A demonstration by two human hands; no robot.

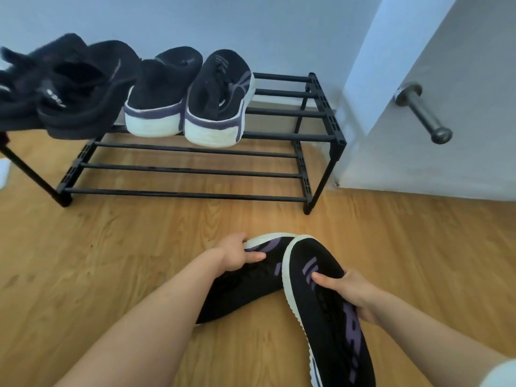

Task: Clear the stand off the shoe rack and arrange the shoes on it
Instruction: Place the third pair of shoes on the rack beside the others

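The shoe rack (195,152) stood on the far side of the wood floor (83,261), against the wall (251,23). It was black and made of thin bars, with a top shelf and a low shelf. The low shelf held no shoes.

On the top shelf, a pair of black shoes with white soles (190,93) stood side by side in the middle, heels toward the near side. Just left of them, touching, a heap of black sandals (69,88) sat on the left end of the shelf. The right end of the top shelf was bare.

Near the camera, two more black shoes with purple marks were over the floor. The left hand (237,254) was closed around the toe end of the left shoe (245,286), thumb on top. The right hand (349,291) was closed around the middle of the right shoe (324,303), thumb pressed on the top of it. The toe of the right shoe lay across the toe of the left shoe, so they touched. I could not tell if the shoes touched the floor.

On the right, a white door (446,65) stood next to the rack, with a metal handle (421,113) sticking out.
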